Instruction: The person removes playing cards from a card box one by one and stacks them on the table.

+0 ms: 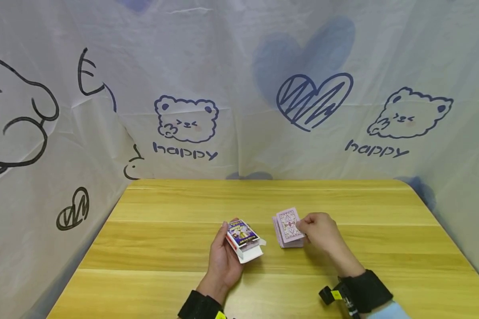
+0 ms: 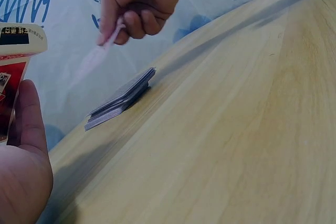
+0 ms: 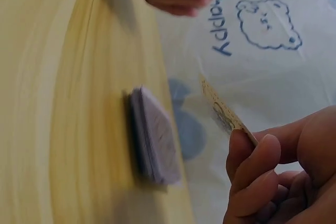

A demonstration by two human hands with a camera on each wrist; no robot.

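My left hand (image 1: 222, 262) grips a playing-card box (image 1: 243, 234) from its left side and below. The box has a dark purple printed front, and its white end flap (image 1: 251, 254) hangs out toward me. In the left wrist view, the red side of the box (image 2: 11, 85) shows above my palm. Between thumb and fingers, my right hand (image 1: 322, 228) pinches a pink-white playing card (image 1: 289, 224) with a patterned back. That card is raised above a stack of playing cards (image 2: 121, 100) lying on the table, as both wrist views show. The stack's edges are slightly uneven.
The wooden table (image 1: 175, 208) has yellow-brown grain and a rounded far right corner. Behind it hangs a pale cloth (image 1: 247, 133) with drawn bears and hearts. Black straps with small cameras wrap both wrists, and the right strap (image 1: 365, 290) sits low over the table.
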